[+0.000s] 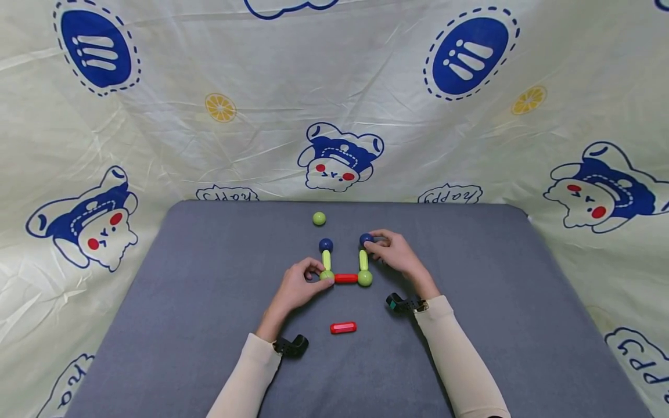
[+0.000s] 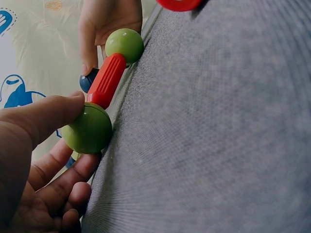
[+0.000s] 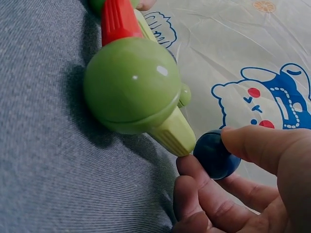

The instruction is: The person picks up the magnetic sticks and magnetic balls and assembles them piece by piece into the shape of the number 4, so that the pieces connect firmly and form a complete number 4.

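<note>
My left hand [image 1: 302, 283] pinches the left green ball [image 2: 87, 128] of a U-shaped build of rods and balls. A red rod [image 1: 346, 278] joins it to the right green ball [image 1: 364, 278]. From each green ball a yellow-green rod [image 1: 326, 260] points toward the back of the table. A dark blue ball [image 1: 326, 245] sits at the far end of the left rod. With thumb and fingers my right hand [image 1: 394, 252] pinches another dark blue ball [image 3: 216, 154], right at the far tip of the right yellow-green rod [image 3: 175, 133].
A loose green ball [image 1: 319, 218] lies near the table's back edge. In front of the build lies a separate red rod [image 1: 343, 328], between the two forearms. The grey cloth-covered table [image 1: 209, 325] meets a printed white curtain [image 1: 272, 151] behind.
</note>
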